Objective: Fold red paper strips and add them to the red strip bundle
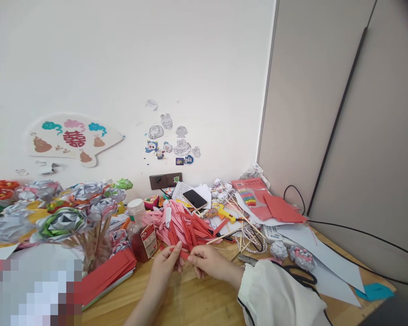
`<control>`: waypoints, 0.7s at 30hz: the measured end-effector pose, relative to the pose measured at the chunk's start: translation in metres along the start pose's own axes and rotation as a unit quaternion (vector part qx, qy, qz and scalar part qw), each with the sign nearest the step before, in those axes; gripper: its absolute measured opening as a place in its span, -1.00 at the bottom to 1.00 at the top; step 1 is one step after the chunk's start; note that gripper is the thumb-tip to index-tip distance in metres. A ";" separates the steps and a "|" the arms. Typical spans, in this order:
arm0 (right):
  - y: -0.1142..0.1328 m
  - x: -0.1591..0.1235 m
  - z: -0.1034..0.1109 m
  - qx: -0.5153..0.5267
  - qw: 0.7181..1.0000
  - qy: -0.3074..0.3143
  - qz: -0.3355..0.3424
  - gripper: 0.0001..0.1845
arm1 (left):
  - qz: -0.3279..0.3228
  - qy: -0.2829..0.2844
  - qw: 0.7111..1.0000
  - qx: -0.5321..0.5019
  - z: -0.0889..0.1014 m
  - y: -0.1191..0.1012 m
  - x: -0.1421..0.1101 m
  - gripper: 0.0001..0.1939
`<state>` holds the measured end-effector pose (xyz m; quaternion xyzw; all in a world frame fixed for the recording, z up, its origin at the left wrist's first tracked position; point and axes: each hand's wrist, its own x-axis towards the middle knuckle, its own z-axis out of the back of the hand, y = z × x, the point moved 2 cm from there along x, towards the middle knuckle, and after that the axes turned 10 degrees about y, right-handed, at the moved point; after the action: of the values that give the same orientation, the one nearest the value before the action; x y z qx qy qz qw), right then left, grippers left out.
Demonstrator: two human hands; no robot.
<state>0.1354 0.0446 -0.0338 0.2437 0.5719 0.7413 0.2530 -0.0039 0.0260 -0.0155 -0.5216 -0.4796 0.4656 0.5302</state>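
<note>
My left hand and my right hand meet over the wooden desk, both pinched on a red paper strip between them. Just behind my fingers lies a loose heap of red and pink paper strips. A neat stack of red paper strips rests to the left of my left hand. My right arm wears a white sleeve.
Paper flowers on sticks stand at the left, beside a bottle of red liquid. A phone, yellow glue gun, wooden sticks, beads, black scissors, red sheets, white paper and cables lie to the right.
</note>
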 end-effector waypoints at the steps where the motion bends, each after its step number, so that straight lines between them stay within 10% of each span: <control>1: 0.001 -0.001 0.000 -0.012 1.000 0.000 0.006 -0.49 | -0.001 -0.005 1.000 0.004 0.000 -0.001 0.000 -0.43; 9: 0.004 -0.004 0.000 -0.053 0.998 -0.031 0.027 -0.43 | 0.003 -0.018 0.999 -0.031 0.004 -0.001 0.000 -0.43; 21: -0.001 0.005 0.015 0.146 0.983 -0.084 0.068 -0.50 | -0.076 0.029 0.997 -0.008 0.014 -0.010 -0.002 -0.45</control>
<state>0.1421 0.0591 -0.0310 0.3780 0.6328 0.6419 0.2112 -0.0177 0.0251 -0.0052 -0.5014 -0.5056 0.4049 0.5737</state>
